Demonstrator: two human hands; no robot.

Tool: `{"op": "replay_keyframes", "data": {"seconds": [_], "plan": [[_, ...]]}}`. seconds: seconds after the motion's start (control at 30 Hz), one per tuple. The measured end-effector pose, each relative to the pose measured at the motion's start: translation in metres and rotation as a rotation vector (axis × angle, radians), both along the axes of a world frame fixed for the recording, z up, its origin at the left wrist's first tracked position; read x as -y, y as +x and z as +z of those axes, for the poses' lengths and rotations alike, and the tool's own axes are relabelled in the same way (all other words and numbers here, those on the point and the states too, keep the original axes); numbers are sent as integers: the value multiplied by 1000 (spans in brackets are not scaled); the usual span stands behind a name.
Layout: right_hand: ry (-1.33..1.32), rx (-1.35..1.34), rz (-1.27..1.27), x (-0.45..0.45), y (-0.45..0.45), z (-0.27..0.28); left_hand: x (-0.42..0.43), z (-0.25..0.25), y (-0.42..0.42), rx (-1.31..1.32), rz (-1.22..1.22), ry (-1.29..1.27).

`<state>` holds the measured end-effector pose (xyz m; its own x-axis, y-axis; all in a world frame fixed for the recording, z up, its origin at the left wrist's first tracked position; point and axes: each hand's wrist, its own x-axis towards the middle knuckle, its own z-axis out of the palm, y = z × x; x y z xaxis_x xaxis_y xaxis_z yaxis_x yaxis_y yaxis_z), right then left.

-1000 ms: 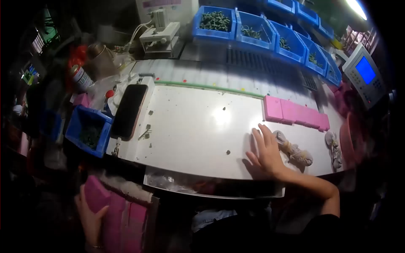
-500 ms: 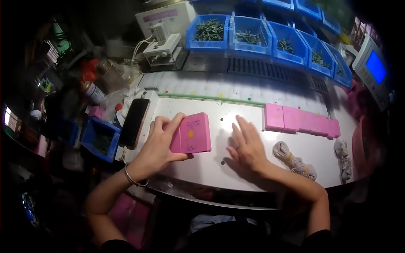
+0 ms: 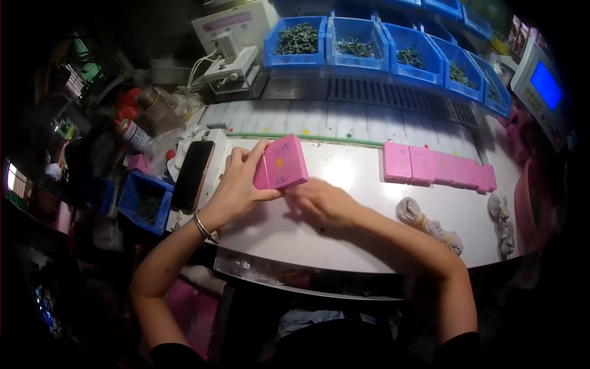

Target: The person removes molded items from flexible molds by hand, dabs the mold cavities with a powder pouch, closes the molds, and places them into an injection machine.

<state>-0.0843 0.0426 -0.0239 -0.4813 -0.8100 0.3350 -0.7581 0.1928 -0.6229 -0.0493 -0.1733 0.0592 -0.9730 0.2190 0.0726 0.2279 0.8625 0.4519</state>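
My left hand (image 3: 236, 184) grips a pink block (image 3: 286, 163) by its left side and holds it tilted over the white tabletop (image 3: 362, 246). Handwriting and a yellow mark show on the block's face. Just below the block's lower right corner is my right hand (image 3: 319, 200), its fingers blurred by motion and partly behind the block's edge. Whether it touches the block I cannot tell. At the right, a row of pink blocks (image 3: 396, 163) stands along the green strip. Two tied grey cloth bundles (image 3: 430, 227) (image 3: 502, 224) lie in front of that row.
A phone (image 3: 195, 175) lies at the left, beside a small blue bin (image 3: 144, 203). Blue bins (image 3: 298, 43) with green pieces line the back. A device with a blue screen (image 3: 546, 86) is at the right, above a pink basket (image 3: 531, 203). An open drawer (image 3: 307, 283) sits under the front edge.
My left hand came up from the pink stack at lower left with the block, and has since moved slightly farther back. My right hand moved left from beside the cloth bundle to the block.
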Motion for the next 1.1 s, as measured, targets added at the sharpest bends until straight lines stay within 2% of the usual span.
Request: {"op": "replay_keyframes", "data": {"seconds": [0.03,0.17,0.23,0.3,0.4,0.43,0.5,0.53,0.57,0.6,0.63,0.67,0.7,0.77,0.8,0.83,0.87,0.9,0.93,0.97,1.0,1.03,1.07,1.1], "plan": [[23,90,122,-3,14,2,0,-2,-2,-24,-17,7],[41,-31,263,-35,76,-12,-24,-6,-6,7,-75,-11],[54,35,311,-54,101,-7,-38,-14,-8,-29,-197,-75],[64,187,359,-71,117,-1,-57,-22,-9,-6,-193,-50],[30,639,297,-93,120,22,-79,-35,-10,-2,-235,-148],[34,642,293,-99,115,26,-84,-35,-8,0,-237,-142],[-100,677,-21,-106,101,33,-92,-34,-4,44,-250,-222],[-79,441,-152,-104,89,33,-92,-34,-2,47,-255,-225],[-59,203,-279,-99,78,30,-91,-34,0,-158,-259,-208],[-69,203,-283,-93,68,28,-88,-32,2,-364,-262,-191],[8,22,-410,-85,59,25,-85,-21,6,-368,-270,-201],[84,-158,-538,-80,53,21,-81,-1,13,-539,-303,4],[69,-158,-544,-77,49,15,-76,15,20,-704,-335,212],[187,-68,-512,-74,39,8,-62,24,41,-992,-276,444],[156,47,-464,-75,34,15,-63,28,46,-1001,-252,647],[148,28,-448,-76,33,23,-68,29,50,-1009,-222,851],[149,50,-472,-78,35,28,-72,28,52,-867,-216,1038],[151,71,-496,-78,38,35,-66,12,43,-722,-269,1032],[118,62,-499,-78,41,43,-83,12,42,-368,-171,1148],[119,49,-485,-79,47,54,-96,16,33,-78,-58,1097],[71,21,-479,-81,53,66,-103,-7,21,-8,-60,902],[23,-9,-477,-83,58,74,-110,-21,20,185,-16,770],[-23,-69,-462,-85,62,76,-116,-32,17,292,-83,672],[-43,-123,-462,-87,67,83,-123,-40,19,519,-138,784]]}}
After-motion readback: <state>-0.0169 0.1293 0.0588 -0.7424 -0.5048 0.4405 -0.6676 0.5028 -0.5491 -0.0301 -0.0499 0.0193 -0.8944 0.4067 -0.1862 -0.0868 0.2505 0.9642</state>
